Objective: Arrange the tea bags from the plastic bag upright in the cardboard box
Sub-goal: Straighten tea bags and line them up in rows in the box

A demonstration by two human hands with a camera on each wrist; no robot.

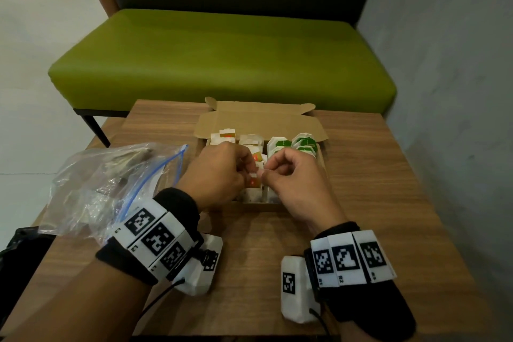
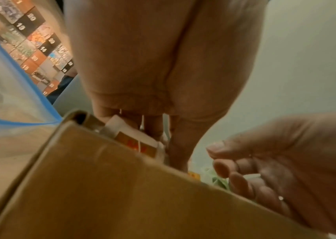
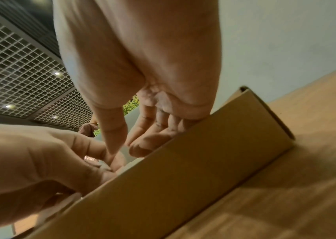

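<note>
While the crinkly clear plastic bag (image 1: pixel 111 183) lay at mid-left, the left hand (image 1: pixel 219 172) pinched an orange-labelled white tea bag (image 1: pixel 254 182) over the open brown cardboard box (image 1: pixel 261 122), right hand (image 1: pixel 294 175) curled beside it, probably steadying it upright.

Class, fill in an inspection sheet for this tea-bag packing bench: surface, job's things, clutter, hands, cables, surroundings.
Surface: wooden table.
Job's things: open cardboard box holds orange-tagged tea bags left, green-tagged tea bags right; plastic bag lies left of it.
Clutter: nothing seen.
Hands: left hand pinches an orange-tagged bag over the box; right hand curled beside it, grip unclear.
Cables: black leads at both wrists.
Surroundings: green bench, grey wall.
</note>
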